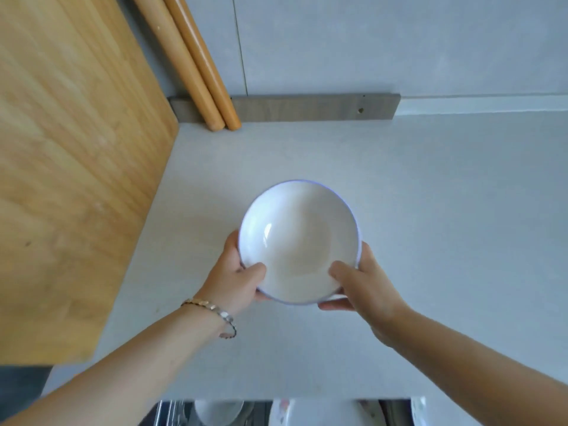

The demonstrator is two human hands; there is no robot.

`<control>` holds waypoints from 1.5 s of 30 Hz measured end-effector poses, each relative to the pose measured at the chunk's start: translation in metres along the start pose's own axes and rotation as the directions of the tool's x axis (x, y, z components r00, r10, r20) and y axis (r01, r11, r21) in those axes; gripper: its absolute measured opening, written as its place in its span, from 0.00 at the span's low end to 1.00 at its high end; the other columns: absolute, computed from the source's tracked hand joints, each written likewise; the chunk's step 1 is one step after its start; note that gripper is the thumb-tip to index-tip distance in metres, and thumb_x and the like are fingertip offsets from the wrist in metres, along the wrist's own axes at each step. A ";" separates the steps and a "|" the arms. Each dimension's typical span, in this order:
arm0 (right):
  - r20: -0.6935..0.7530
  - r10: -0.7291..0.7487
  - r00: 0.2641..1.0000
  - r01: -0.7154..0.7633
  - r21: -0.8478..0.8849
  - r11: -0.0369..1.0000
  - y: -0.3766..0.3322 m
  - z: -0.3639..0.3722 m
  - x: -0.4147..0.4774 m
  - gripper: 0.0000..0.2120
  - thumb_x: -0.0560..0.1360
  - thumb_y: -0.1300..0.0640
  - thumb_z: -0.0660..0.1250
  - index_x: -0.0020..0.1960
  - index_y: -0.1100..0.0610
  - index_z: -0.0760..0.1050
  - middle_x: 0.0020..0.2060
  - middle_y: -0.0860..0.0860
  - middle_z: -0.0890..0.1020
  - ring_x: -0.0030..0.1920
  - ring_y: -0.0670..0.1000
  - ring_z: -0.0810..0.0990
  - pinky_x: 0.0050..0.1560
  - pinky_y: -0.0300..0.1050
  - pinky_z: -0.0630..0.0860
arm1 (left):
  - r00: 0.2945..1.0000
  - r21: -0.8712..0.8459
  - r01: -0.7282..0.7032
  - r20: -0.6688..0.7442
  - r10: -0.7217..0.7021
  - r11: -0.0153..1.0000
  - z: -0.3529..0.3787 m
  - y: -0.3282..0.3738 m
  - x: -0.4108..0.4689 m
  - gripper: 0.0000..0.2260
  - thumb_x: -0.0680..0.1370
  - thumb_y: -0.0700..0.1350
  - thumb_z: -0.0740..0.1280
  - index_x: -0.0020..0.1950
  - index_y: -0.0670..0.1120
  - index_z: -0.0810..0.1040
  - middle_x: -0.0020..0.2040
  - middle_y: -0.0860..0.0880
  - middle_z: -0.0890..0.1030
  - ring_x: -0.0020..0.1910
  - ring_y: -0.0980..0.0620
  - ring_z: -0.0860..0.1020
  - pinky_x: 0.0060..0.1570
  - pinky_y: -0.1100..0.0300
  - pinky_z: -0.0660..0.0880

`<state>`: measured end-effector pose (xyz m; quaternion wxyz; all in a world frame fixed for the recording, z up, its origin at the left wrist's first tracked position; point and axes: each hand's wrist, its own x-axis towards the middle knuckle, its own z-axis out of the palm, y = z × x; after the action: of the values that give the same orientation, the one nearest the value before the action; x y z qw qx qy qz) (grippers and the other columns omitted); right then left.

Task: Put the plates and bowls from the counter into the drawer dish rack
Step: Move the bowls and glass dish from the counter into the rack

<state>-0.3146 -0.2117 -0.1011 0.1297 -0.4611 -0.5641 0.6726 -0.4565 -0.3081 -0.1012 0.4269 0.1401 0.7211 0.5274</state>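
A white bowl (299,238) with a thin blue rim is held over the grey counter (445,226), its open side up. My left hand (238,279) grips its near-left edge, thumb inside the rim; a bracelet sits on that wrist. My right hand (358,287) grips the near-right edge the same way. Below the counter's front edge the open drawer dish rack (172,412) shows at the bottom of the view, with white dishes (219,412) standing in it.
A large wooden cutting board (70,167) lies on the counter at the left. Two wooden rolling pins (196,63) lean against the grey wall behind. A dark strip (313,107) runs along the wall base.
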 end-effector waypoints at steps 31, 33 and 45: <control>0.144 0.554 0.820 -0.337 -0.662 0.670 0.255 0.115 -0.176 0.20 0.79 0.61 0.50 0.70 0.58 0.61 0.59 0.62 0.77 0.46 0.61 0.81 0.45 0.44 0.76 | 0.806 0.531 0.584 -0.294 -0.513 0.614 -0.087 -0.267 -0.189 0.24 0.76 0.33 0.59 0.71 0.44 0.64 0.64 0.41 0.74 0.60 0.41 0.74 0.54 0.55 0.71; 0.120 0.595 0.795 -0.389 -0.652 0.651 0.270 0.134 -0.173 0.22 0.78 0.62 0.49 0.71 0.55 0.59 0.59 0.62 0.76 0.50 0.64 0.82 0.52 0.51 0.79 | 0.776 0.573 0.617 -0.327 -0.540 0.540 -0.097 -0.286 -0.186 0.22 0.76 0.32 0.58 0.70 0.43 0.65 0.65 0.40 0.74 0.63 0.40 0.73 0.59 0.52 0.72; -0.027 0.566 0.824 -0.379 -0.768 0.516 0.307 0.163 -0.163 0.24 0.77 0.66 0.51 0.71 0.53 0.58 0.44 0.59 0.78 0.41 0.58 0.75 0.40 0.47 0.73 | 0.756 0.648 0.640 -0.433 -0.491 0.413 -0.097 -0.335 -0.170 0.19 0.75 0.32 0.57 0.65 0.42 0.66 0.62 0.39 0.74 0.61 0.40 0.75 0.57 0.51 0.73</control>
<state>-0.2448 -0.5302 -0.3041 -0.3251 -0.5286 -0.6505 0.4379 -0.3459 -0.6164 -0.3094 0.4125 0.0075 0.9109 0.0038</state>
